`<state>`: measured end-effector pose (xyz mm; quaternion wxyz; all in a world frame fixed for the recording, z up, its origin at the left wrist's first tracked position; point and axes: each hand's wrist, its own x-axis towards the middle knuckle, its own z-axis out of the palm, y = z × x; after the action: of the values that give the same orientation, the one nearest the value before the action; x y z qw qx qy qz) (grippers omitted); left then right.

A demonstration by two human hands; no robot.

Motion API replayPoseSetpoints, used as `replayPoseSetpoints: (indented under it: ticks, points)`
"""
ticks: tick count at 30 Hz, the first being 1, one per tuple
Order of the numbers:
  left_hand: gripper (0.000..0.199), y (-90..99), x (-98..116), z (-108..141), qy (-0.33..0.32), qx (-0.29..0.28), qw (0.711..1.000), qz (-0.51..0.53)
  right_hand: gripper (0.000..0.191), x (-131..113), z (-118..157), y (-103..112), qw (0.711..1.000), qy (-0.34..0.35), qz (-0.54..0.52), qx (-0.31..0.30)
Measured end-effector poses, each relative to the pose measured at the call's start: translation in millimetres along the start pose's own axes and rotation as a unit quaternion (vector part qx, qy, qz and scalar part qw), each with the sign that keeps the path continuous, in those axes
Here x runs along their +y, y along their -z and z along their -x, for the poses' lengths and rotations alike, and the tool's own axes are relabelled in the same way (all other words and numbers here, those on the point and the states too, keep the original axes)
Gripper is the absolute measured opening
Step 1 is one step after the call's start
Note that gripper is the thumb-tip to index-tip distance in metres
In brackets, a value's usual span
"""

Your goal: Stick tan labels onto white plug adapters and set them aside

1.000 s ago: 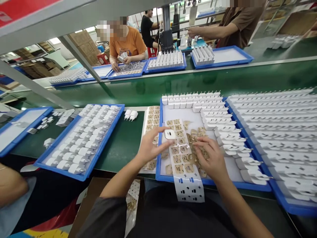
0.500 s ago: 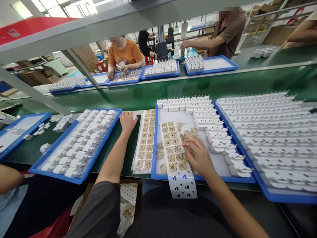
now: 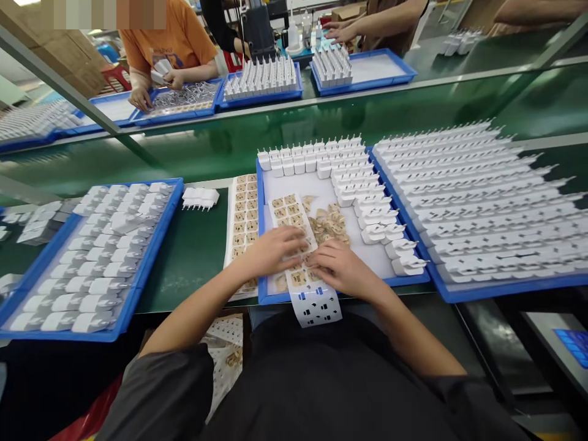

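Observation:
A strip of tan stickers [image 3: 285, 211] on white backing lies over the near-left part of a blue-rimmed tray [image 3: 261, 245], its bare end hanging past the front edge. My left hand [image 3: 278, 250] rests over the strip, fingers bent and somewhat apart, with no object visible in it. Beside it my right hand [image 3: 342, 266] is at the strip's right edge, thumb and fingertips pinched together; what they hold is too small to tell. Loose tan pieces [image 3: 329, 225] are heaped in the tray just beyond my hands. White plug housings with pins [image 3: 367, 202] line the tray's far and right sides.
More sticker sheets [image 3: 245, 208] lie left of the tray. Further left are a few white housings [image 3: 200, 198] and a full blue tray [image 3: 151, 263]. Another full tray [image 3: 452, 294] stands right. Across the green divider [image 3: 193, 147], people handle parts beside trays.
My left hand has left the white housings on the table and come right, onto the sticker strip. My right hand stays by the strip, now lower along it. The camera view has shifted.

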<state>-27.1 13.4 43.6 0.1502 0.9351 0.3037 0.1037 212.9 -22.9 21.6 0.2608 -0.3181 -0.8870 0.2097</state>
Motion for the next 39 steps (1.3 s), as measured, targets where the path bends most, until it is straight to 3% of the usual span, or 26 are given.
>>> replayPoseSetpoints:
  ticks: [4, 7, 15, 24, 28, 31, 35, 39]
  points:
    - [0.067, -16.5, 22, 4, 0.015, -0.064, 0.998, -0.003, 0.017, 7, 18, 7, 0.993, -0.059, 0.098, 0.037]
    - [0.079, -25.0, 32, 9, 0.030, -0.088, 0.995, -0.020, 0.016, 4, 27, 11, 0.990, -0.066, 0.106, 0.068]
    - [0.073, -42.2, 60, 25, 0.018, -0.072, 0.996, -0.059, 0.014, -24, 48, 0, 0.995, -0.076, 0.049, 0.045]
    - [0.067, -51.7, 67, 29, 0.011, -0.062, 0.995, -0.078, 0.006, -31, 52, -4, 0.996, -0.082, 0.006, 0.044]
    - [0.070, -50.0, 65, 29, 0.018, -0.064, 0.996, -0.065, 0.005, -32, 50, 4, 0.991, -0.063, -0.103, 0.053]
    - [0.080, -46.3, 64, 29, 0.020, -0.076, 0.996, -0.050, 0.008, -27, 55, 14, 0.962, -0.071, -0.242, 0.104]
    - [0.088, -35.8, 58, 28, 0.009, -0.082, 0.996, -0.018, 0.010, -13, 64, 19, 0.923, -0.105, -0.320, 0.185]
    - [0.070, -20.3, 48, 3, 0.010, -0.012, 1.000, 0.025, 0.007, -3, 69, 15, 0.907, -0.071, -0.384, 0.157]
